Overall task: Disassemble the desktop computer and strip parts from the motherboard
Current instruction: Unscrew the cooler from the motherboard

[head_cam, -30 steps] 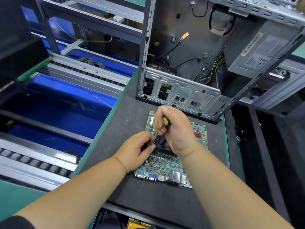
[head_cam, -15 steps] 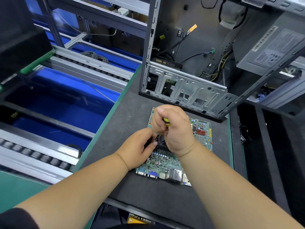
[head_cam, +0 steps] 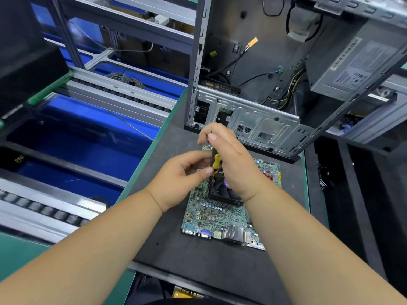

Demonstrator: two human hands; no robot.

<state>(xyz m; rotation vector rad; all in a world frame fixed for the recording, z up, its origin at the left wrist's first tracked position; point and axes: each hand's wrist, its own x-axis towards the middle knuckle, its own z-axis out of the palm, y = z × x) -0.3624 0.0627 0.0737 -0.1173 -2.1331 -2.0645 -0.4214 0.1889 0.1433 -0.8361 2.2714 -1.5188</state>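
The motherboard (head_cam: 222,214) lies flat on the dark mat (head_cam: 198,267) right under your hands, its row of ports facing you at the near edge. A black fan (head_cam: 224,190) sits on the board's middle, just below your right wrist. Your right hand (head_cam: 231,164) curls round the yellow and black screwdriver (head_cam: 216,164), thumb and forefinger pinching the top of the handle, and the tool stands nearly upright over the fan's left side. Your left hand (head_cam: 182,179) reaches in from the left with fingers loosely bent; its thumb tip touches the screwdriver low on the handle, though you cannot tell from here whether the other fingers hold anything.

Behind the board stands the open computer case (head_cam: 253,119), its metal bottom rail close to the board's far edge, with loose cables and a grey power supply (head_cam: 356,67) inside. The mat has bare room in front of the ports and to the left of the board, up to the green table edge (head_cam: 149,155). Beyond that edge runs a conveyor with blue panels (head_cam: 88,133). To the right, the mat ends just past the board at a dark bin (head_cam: 361,194).

Compared with a moment ago, your right hand has lifted higher, so more of the yellow handle and the fan shows. Your left hand has opened and slid up from the board to the handle. The board has stayed put.
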